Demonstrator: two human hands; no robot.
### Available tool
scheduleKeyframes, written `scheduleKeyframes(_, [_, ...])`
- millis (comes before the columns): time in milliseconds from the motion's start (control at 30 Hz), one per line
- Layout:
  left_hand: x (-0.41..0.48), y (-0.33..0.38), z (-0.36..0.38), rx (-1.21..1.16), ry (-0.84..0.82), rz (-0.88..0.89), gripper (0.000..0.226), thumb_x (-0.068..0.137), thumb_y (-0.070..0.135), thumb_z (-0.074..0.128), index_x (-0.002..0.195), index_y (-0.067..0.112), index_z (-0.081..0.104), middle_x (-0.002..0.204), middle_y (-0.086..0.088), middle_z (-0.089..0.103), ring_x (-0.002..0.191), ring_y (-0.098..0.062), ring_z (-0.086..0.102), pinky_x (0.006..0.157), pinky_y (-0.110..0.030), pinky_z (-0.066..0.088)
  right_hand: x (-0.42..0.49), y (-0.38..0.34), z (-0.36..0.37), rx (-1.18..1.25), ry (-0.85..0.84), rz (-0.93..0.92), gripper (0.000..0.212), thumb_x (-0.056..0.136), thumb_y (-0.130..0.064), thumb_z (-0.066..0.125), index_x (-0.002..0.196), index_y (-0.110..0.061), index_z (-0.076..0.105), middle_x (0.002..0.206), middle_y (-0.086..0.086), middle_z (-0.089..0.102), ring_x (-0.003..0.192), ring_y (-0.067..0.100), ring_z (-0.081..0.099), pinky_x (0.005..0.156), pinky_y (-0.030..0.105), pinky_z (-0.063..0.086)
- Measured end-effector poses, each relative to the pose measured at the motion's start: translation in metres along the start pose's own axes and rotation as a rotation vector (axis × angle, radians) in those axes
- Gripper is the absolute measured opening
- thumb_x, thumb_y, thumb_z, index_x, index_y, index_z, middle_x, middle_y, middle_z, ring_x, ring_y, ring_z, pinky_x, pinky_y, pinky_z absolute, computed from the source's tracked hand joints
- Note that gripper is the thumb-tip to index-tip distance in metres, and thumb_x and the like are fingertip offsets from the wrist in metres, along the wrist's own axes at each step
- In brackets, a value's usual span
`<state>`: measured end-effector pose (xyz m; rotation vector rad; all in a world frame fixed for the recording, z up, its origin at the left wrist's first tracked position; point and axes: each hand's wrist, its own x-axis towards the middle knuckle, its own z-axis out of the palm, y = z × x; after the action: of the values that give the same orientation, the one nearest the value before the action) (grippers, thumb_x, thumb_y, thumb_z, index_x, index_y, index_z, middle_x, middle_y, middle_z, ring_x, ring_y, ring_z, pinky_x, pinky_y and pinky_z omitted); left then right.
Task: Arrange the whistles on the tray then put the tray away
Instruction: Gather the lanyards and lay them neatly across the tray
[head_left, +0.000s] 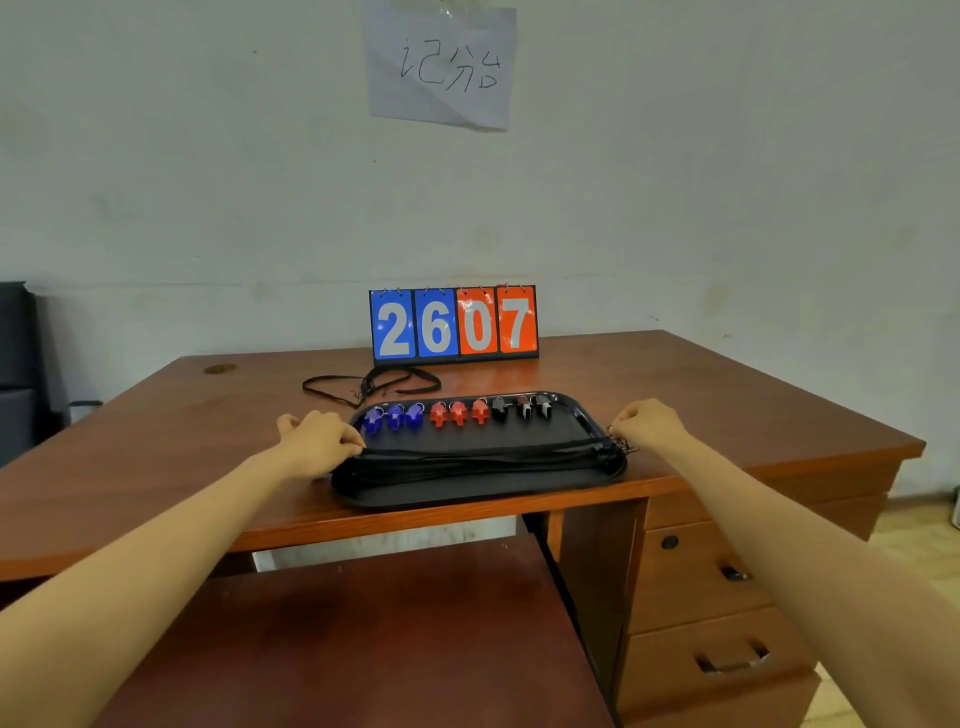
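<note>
A black tray (467, 496) lies on the wooden desk near its front edge. Along its far side stand three blue whistles (395, 417), three red whistles (458, 413) and three black whistles (522, 408) in a row. A bundle of black lanyards (478, 457) stretches across the tray's near half. My left hand (317, 439) pinches the left end of the lanyard bundle at the tray's left rim. At the tray's right rim, my right hand (652, 423) pinches the bundle's right end with curled fingers.
A flip scoreboard (453, 323) reading 26 07 stands behind the tray. A loose black lanyard (371, 385) lies between them on the desk (727, 395). Drawers (717, 597) sit under the desk at the right. A paper sign (441, 65) hangs on the wall.
</note>
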<state>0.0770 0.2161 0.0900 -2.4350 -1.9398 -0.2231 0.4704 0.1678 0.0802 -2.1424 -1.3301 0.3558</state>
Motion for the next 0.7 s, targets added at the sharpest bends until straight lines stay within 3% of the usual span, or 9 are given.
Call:
scheduleKeyframes(233, [-0.001, 0.000, -0.002, 0.123, -0.047, 0.018, 0.030, 0.094, 0.034, 0.039, 0.110, 0.035, 0.064, 0.127, 0.000, 0.049, 0.125, -0.022, 0.033, 0.105, -0.045, 0.020, -0.007, -0.005, 0.000, -0.074, -0.059, -0.047, 0.020, 0.085, -0.020, 0.060, 0.065, -0.022, 0.064, 0.097, 0.007, 0.071, 0.094, 0.024, 0.063, 0.091, 0.042, 0.053])
scheduleKeyframes(300, [-0.003, 0.003, -0.002, 0.139, -0.027, 0.033, 0.035, 0.096, 0.037, 0.034, 0.119, 0.034, 0.060, 0.132, 0.000, 0.048, 0.128, -0.021, 0.033, 0.107, -0.046, 0.018, -0.008, -0.007, 0.000, -0.128, -0.013, -0.089, 0.013, 0.087, -0.027, 0.058, 0.080, -0.023, 0.069, 0.104, 0.005, 0.070, 0.097, 0.025, 0.062, 0.092, 0.044, 0.051])
scheduleKeyframes(400, [-0.006, 0.006, 0.000, 0.097, -0.019, 0.096, 0.042, 0.097, 0.047, 0.030, 0.131, 0.032, 0.051, 0.139, 0.003, 0.047, 0.134, -0.019, 0.032, 0.111, -0.049, 0.011, -0.012, -0.013, -0.001, -0.265, 0.036, -0.282, 0.027, 0.092, -0.036, 0.053, 0.113, -0.025, 0.066, 0.120, 0.003, 0.065, 0.112, 0.025, 0.057, 0.096, 0.045, 0.048])
scheduleKeyframes(500, [-0.008, 0.007, 0.003, 0.079, -0.094, 0.148, 0.051, 0.094, 0.056, 0.030, 0.136, 0.031, 0.045, 0.144, 0.005, 0.044, 0.139, -0.016, 0.028, 0.112, -0.052, 0.004, -0.021, -0.018, 0.003, -0.502, -0.141, -0.515, 0.041, 0.093, -0.041, 0.051, 0.131, -0.026, 0.053, 0.137, 0.004, 0.052, 0.131, 0.025, 0.040, 0.108, 0.046, 0.035])
scheduleKeyframes(600, [-0.014, 0.007, 0.004, 0.122, -0.134, 0.173, 0.052, 0.094, 0.056, 0.029, 0.137, 0.030, 0.043, 0.143, 0.006, 0.045, 0.138, -0.016, 0.029, 0.112, -0.053, 0.002, -0.025, -0.016, 0.009, -0.645, -0.248, -0.509, 0.046, 0.096, -0.039, 0.044, 0.140, -0.027, 0.042, 0.148, 0.007, 0.040, 0.142, 0.023, 0.023, 0.115, 0.050, 0.013])
scheduleKeyframes(700, [-0.020, 0.008, 0.003, 0.146, -0.113, 0.203, 0.048, 0.095, 0.053, 0.031, 0.133, 0.030, 0.049, 0.136, 0.005, 0.051, 0.133, -0.015, 0.036, 0.112, -0.054, 0.004, -0.026, -0.012, 0.010, -0.648, -0.260, -0.512, 0.041, 0.099, -0.035, 0.037, 0.140, -0.028, 0.043, 0.148, 0.003, 0.040, 0.144, 0.020, 0.019, 0.114, 0.058, 0.004])
